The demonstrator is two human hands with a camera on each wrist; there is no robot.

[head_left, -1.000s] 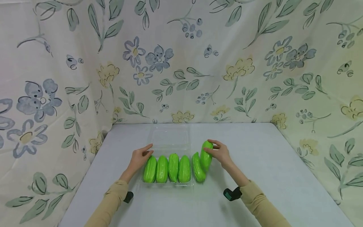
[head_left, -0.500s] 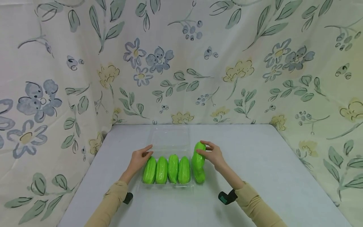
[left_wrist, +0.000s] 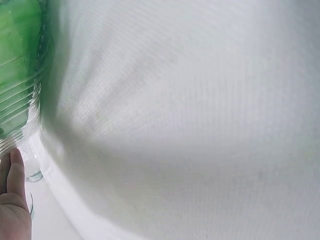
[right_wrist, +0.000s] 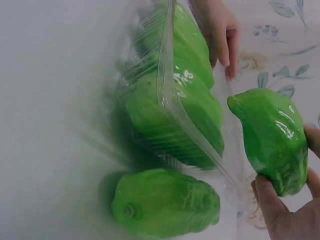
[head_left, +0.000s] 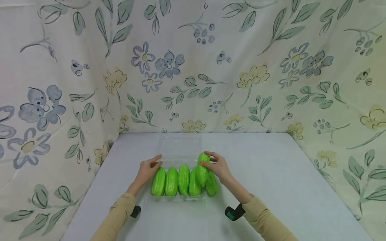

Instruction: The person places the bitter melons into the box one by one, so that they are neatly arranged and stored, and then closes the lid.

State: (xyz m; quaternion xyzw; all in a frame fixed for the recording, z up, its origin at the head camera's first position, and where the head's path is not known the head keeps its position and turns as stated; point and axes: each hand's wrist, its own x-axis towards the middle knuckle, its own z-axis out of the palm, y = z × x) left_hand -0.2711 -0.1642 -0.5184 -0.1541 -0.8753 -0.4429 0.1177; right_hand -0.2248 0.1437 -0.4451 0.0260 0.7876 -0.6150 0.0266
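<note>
One green gourd [head_left: 202, 167], pinched in the right hand [head_left: 218, 166], has travelled leftward from beside the clear tray [head_left: 178, 197] to above its right end, over the four packed gourds [head_left: 173, 180], while a sixth gourd [head_left: 212, 184] lies outside and the left hand [head_left: 147, 169] rests loose-fingered on the tray's left edge.

Head cam high, wrist cams close, blurry tray [head_left: 181, 197] maybe shared
</note>
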